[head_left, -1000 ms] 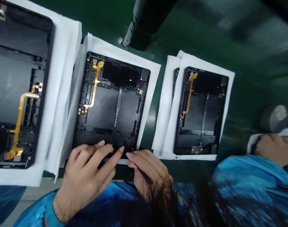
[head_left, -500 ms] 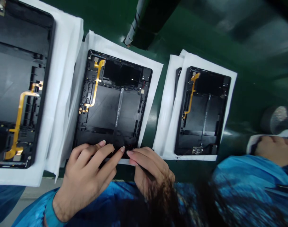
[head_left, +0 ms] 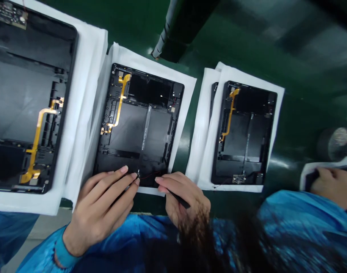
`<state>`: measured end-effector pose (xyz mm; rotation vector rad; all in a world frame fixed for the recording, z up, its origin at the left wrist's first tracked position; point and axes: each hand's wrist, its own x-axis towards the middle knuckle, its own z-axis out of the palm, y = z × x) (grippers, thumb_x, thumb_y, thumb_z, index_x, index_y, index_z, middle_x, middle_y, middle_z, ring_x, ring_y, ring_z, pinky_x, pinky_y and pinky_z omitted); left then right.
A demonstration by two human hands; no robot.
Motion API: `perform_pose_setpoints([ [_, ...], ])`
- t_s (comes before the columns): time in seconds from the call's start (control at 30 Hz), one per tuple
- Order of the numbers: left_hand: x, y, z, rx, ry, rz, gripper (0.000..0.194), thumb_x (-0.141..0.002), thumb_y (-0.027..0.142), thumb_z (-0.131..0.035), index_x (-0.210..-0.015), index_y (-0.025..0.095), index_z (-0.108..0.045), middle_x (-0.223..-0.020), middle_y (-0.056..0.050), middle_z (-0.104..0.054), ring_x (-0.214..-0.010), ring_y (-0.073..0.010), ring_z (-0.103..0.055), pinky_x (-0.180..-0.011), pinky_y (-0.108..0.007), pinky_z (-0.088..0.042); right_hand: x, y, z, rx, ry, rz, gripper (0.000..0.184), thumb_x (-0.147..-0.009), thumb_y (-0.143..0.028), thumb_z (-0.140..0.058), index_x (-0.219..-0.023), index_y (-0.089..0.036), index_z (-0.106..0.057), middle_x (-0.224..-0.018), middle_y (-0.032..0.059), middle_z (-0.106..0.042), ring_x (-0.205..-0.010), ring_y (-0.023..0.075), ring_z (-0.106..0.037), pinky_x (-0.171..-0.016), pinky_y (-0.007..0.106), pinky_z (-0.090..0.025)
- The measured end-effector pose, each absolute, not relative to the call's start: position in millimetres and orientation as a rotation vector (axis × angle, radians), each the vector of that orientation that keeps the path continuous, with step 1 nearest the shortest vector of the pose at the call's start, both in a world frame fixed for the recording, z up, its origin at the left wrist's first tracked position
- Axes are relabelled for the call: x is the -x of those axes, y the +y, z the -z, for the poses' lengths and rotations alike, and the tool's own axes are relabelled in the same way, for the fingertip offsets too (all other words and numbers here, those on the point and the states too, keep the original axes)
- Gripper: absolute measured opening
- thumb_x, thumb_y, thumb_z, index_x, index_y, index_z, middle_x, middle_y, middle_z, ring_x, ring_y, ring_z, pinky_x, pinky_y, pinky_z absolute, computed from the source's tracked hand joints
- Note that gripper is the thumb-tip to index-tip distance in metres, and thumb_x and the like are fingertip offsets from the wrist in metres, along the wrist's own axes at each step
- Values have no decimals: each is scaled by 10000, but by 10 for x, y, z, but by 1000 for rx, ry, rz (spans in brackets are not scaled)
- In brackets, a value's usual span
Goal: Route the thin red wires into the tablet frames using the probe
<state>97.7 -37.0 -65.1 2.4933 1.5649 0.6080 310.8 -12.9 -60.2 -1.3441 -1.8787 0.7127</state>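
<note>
A black tablet back cover (head_left: 127,117) lies in front of me, with an orange flex cable (head_left: 120,102) at its left and a dark ribbon cable (head_left: 146,129) down its middle. Over its near edge, my left hand (head_left: 102,208) has its fingers closed by the ribbon's end; what they hold is mostly hidden. A thin red wire (head_left: 150,175) runs from those fingertips toward the right. My right hand (head_left: 186,195) grips slim black tweezers (head_left: 177,198) at the cover's near right corner; their tip is hidden by the fingers.
More covers lie on white sheets: a large one (head_left: 22,83) at left and another (head_left: 247,129) at right, with a small circuit board (head_left: 238,179). A dark post (head_left: 181,34) stands behind. Another person's hand (head_left: 332,187) and a grey roll (head_left: 336,140) are far right.
The view has shifted slightly, moving the left cover rightward in the picture. My left fingertips have drawn back leftward from the right hand, leaving the red wire visible between the hands.
</note>
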Motion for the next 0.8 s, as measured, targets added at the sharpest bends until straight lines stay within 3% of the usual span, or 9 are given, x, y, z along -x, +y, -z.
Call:
perform_pose_setpoints([
  [0.13,-995,-363,661,-2483,1581,-625,292,-1111,300,-433,-1102,272,-724,-1346,122,-560,-1297,-91,-556,-973,-339,-595,-3083,-120,596,1359,-1849,-722,281,-873,-21,-647,-1048,-225,-730,-901,21,-806,-741,175,-761,-697,301,-672],
  [0.57,-989,-364,649,-2558,1571,-550,362,-1121,286,-357,-1138,296,-719,-1386,122,-528,-1321,-131,-546,-1011,-355,-588,-3072,-111,587,1327,-1866,-702,282,-870,-16,-648,-1058,-214,-721,-892,36,-803,-736,172,-749,-682,298,-669],
  [0.7,-974,-384,684,-2577,1576,-532,368,-1118,314,-362,-1127,317,-730,-1396,129,-521,-1399,-146,-481,-1079,-370,-570,-3041,-164,587,1242,-1864,-826,329,-866,-5,-638,-1117,-204,-708,-877,35,-794,-747,163,-738,-671,287,-672],
  [0.8,-968,-389,702,-2562,1576,-550,371,-1128,324,-361,-1113,324,-732,-1403,138,-513,-1376,-129,-503,-1019,-352,-579,-3018,-205,612,1162,-1911,-909,365,-859,0,-629,-1167,-187,-691,-904,54,-800,-787,171,-740,-689,300,-685],
])
